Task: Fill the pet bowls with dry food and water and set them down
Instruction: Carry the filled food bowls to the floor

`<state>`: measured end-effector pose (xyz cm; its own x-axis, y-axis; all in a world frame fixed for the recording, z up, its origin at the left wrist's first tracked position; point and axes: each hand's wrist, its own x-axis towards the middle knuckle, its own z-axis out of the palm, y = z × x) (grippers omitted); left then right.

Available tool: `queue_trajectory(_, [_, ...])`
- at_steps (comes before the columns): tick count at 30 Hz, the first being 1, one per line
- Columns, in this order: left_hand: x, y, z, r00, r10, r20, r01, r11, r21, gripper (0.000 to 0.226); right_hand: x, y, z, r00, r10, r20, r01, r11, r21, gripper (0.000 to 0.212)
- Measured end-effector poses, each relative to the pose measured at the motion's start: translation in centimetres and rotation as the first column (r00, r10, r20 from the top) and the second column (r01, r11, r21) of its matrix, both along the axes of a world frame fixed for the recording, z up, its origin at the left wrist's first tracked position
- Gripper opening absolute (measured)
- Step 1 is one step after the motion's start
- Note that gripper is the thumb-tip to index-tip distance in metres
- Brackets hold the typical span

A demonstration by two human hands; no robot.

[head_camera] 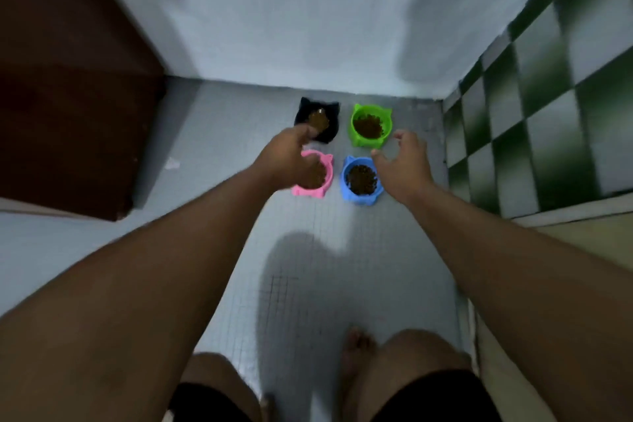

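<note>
Bare knees above small-tiled grey floor (308, 284). Left hand (291, 161), loosely curled and empty, overlaps pink bowl (325, 164); right hand (404, 161), fingers spread, empty, beside blue bowl (359, 178). Beyond: black bowl (317, 120), green bowl (370, 125), all cat-eared, holding brown kibble.

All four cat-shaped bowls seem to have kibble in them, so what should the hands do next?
Probably draw both hands back: the left hand and right hand hold nothing, and the four bowls sit on the floor, none visibly with water.
</note>
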<state>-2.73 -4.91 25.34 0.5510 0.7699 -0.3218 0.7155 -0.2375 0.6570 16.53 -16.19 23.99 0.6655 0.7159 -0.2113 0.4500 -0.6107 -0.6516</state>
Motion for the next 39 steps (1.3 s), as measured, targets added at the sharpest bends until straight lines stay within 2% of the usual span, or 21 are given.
queue_trajectory(6, [-1.6, -2.4, 17.6, 1.000, -0.020, 0.017, 0.019, 0.998, 0.062, 0.048, -1.5, -3.0, 17.3, 1.000, 0.006, 0.025, -0.005, 1.000, -0.011, 0.054])
queue_trajectory(10, [-3.4, -4.1, 28.5, 0.998, -0.027, 0.059, 0.020, 0.995, 0.100, 0.047, -3.1, -5.2, 27.9, 0.999, 0.014, 0.045, -0.016, 0.998, 0.058, 0.061])
queue_trajectory(14, [-5.5, -6.7, 36.4, 0.995, -0.046, 0.092, 0.035, 0.993, 0.115, 0.049, -5.2, -7.9, 35.9, 0.999, -0.003, 0.041, -0.003, 0.991, 0.131, 0.060])
queue_trajectory(19, [-7.5, -11.3, 41.5, 0.986, -0.060, 0.155, 0.036, 0.987, 0.156, 0.049, -8.3, -11.8, 41.6, 0.998, 0.000, 0.059, -0.014, 0.971, 0.240, 0.058])
queue_trajectory(25, [-10.5, -18.7, 44.9, 0.976, -0.060, 0.211, 0.022, 0.983, 0.181, 0.047, -11.1, -19.0, 45.8, 0.995, 0.006, 0.104, -0.031, 0.972, 0.235, 0.059])
queue_trajectory(27, [-11.6, -21.8, 46.0, 0.971, -0.061, 0.231, 0.016, 0.982, 0.189, 0.046, -12.0, -22.1, 46.5, 0.998, 0.004, 0.067, -0.021, 0.966, 0.256, 0.060])
queue_trajectory(33, [-14.4, -33.5, 48.6, 0.961, -0.102, 0.256, 0.048, 0.976, 0.211, 0.045, -15.3, -34.5, 48.7, 0.998, -0.035, 0.059, 0.015, 0.952, 0.305, 0.063])
queue_trajectory(39, [-14.7, -45.2, 52.0, 0.927, -0.220, 0.303, 0.158, 0.963, 0.216, 0.044, -17.4, -48.3, 51.7, 0.981, -0.155, 0.112, 0.113, 0.941, 0.318, 0.063])
